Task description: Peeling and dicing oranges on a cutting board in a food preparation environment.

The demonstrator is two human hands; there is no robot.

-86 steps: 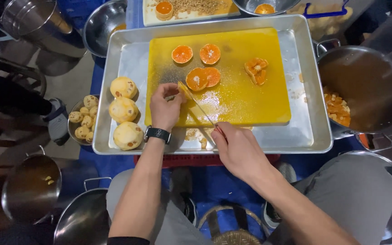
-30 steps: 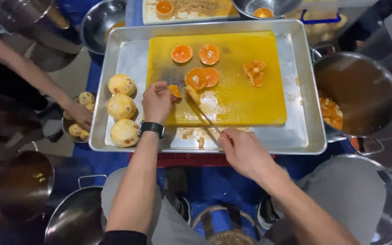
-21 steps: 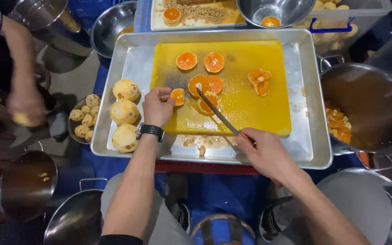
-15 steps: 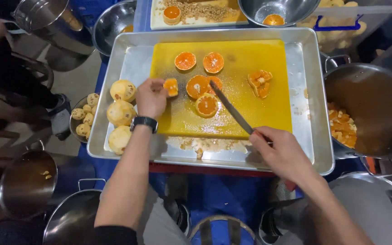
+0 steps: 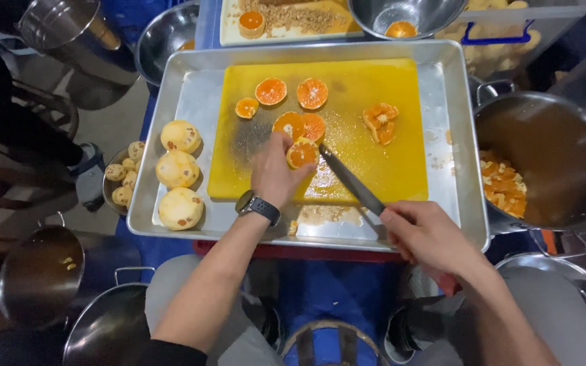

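My left hand [image 5: 274, 177] pinches orange half [image 5: 302, 153], cut face up. Wet, slippery, squishy: I grip rind. Right hand [image 5: 423, 234] wrapped round knife [image 5: 351, 181].

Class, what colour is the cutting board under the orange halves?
Yellow; the board shows best in the head view.

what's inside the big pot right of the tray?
The pot holds a heap of orange pieces against its left side. Its near wall hides part of the bottom, so how far the heap goes is unclear.
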